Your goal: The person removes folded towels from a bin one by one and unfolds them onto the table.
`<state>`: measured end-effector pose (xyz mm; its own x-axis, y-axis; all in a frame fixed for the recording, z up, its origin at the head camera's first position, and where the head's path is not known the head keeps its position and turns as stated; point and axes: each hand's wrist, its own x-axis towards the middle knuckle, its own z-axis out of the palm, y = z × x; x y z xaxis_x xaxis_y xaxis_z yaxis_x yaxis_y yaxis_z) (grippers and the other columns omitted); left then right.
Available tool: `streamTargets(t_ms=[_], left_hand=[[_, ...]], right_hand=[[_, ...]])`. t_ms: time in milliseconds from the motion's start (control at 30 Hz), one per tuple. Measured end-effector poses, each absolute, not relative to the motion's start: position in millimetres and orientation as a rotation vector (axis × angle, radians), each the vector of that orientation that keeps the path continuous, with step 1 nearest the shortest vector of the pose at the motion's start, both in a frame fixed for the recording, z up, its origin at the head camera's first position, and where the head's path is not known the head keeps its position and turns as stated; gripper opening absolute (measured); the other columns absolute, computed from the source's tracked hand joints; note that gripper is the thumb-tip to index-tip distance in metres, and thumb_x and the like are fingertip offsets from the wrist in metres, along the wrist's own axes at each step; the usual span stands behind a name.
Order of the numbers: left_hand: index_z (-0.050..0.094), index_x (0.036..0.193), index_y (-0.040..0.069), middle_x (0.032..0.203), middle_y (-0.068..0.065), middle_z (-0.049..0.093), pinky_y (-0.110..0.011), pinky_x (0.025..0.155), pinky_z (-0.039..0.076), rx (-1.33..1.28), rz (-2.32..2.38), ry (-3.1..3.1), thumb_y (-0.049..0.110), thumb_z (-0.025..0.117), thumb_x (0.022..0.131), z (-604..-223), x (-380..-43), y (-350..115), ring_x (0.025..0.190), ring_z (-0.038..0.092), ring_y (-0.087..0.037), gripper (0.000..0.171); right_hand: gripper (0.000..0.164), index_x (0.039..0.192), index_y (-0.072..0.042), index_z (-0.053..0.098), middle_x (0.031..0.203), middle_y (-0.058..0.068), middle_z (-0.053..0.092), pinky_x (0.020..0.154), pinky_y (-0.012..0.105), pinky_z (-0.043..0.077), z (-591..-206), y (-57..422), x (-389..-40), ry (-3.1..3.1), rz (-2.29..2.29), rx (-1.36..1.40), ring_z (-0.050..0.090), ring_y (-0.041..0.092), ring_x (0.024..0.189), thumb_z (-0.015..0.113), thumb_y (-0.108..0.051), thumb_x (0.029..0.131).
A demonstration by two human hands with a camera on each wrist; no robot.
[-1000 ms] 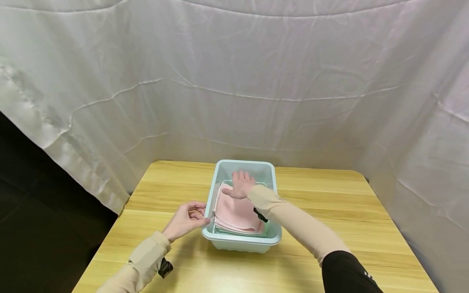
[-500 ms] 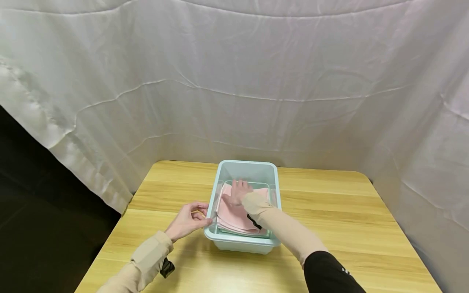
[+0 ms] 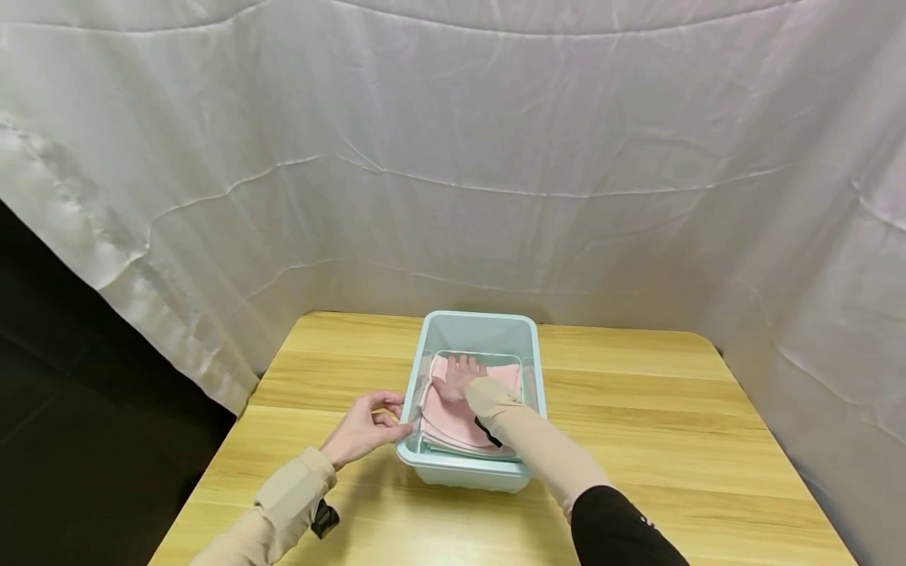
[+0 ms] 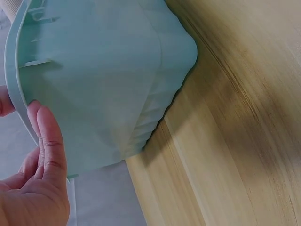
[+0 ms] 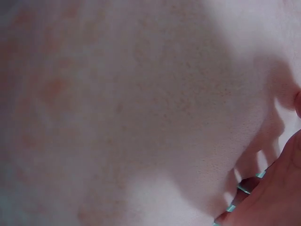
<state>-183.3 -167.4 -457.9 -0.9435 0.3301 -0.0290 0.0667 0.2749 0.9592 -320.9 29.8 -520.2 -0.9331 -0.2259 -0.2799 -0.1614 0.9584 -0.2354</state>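
Note:
A pale blue-green plastic bin (image 3: 470, 473) stands on the table, a stack of folded cloths with a pink cloth (image 3: 453, 420) on top inside it. My left hand (image 3: 366, 428) holds the bin's left rim near the front corner. In the left wrist view, the fingers (image 4: 52, 146) lie under the rim and the thumb is on its other side. My right hand (image 3: 460, 377) reaches into the bin and rests on the pink cloth, its fingers spread. The right wrist view is filled by pale cloth, with part of the hand (image 5: 275, 193) at the lower right.
A clear, green-edged container (image 3: 522, 369) lines the bin around the cloths. The wooden table (image 3: 651, 424) extends on both sides of the bin. A pale curtain (image 3: 510, 196) hangs behind, and a dark area (image 3: 71, 424) lies at the left.
My right hand has come down and slightly toward me onto the pink cloth. The left hand has kept its hold on the rim. The whole view has shifted slightly.

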Motion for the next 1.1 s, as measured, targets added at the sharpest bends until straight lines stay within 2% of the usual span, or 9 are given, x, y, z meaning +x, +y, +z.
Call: streamTargets(t_ms=[167,400,567,800,1100], left_hand=[[0.054,0.128,-0.015,0.106,-0.02,0.064,-0.015,0.063,0.051,0.355,1.721,2.328,0.005,0.076,0.081,-457.3,-184.0,-167.4,0.071,0.06,-0.004,0.056],[0.054,0.128,-0.015,0.107,-0.023,0.064,-0.015,0.063,0.052,0.358,1.71,2.339,0.006,0.076,0.081,-456.6,-184.9,-166.9,0.072,0.06,-0.006,0.056],[0.055,0.128,-0.015,0.107,-0.021,0.064,-0.015,0.063,0.052,0.348,1.704,2.348,0.007,0.076,0.081,-455.9,-185.0,-166.5,0.072,0.06,-0.006,0.056],[0.054,0.129,-0.014,0.109,-0.023,0.064,-0.017,0.064,0.053,0.321,1.713,2.321,0.007,0.076,0.082,-454.5,-184.0,-164.6,0.072,0.061,-0.009,0.056],[0.048,0.134,-0.016,0.118,-0.034,0.058,-0.027,0.069,0.062,0.34,1.77,2.227,0.005,0.074,0.085,-454.1,-182.2,-162.6,0.079,0.071,-0.018,0.059]], right_hand=[[0.076,0.153,0.001,0.033,0.159,0.025,0.032,0.125,0.056,0.026,-528.7,29.8,-326.8,2.846,-0.328,-0.312,0.028,0.039,0.15,0.044,-0.054,0.101],[0.077,0.147,0.007,0.036,0.154,0.028,0.038,0.125,0.049,0.028,-527.5,31.8,-327.4,2.838,-0.306,-0.317,0.036,0.04,0.145,0.043,-0.054,0.101],[0.074,0.145,0.005,0.039,0.15,0.027,0.044,0.124,0.046,0.03,-526.2,32.8,-330.0,2.82,-0.279,-0.316,0.041,0.038,0.142,0.043,-0.055,0.1],[0.081,0.148,0.003,0.037,0.152,0.026,0.043,0.124,0.047,0.028,-540.5,37.7,-338.8,2.793,-0.254,-0.306,0.04,0.038,0.143,0.04,-0.062,0.099],[0.073,0.132,0.002,0.049,0.133,0.023,0.057,0.112,0.046,0.038,-532.8,41.4,-334.0,2.898,-0.191,-0.376,0.05,0.036,0.127,0.047,-0.062,0.097]])
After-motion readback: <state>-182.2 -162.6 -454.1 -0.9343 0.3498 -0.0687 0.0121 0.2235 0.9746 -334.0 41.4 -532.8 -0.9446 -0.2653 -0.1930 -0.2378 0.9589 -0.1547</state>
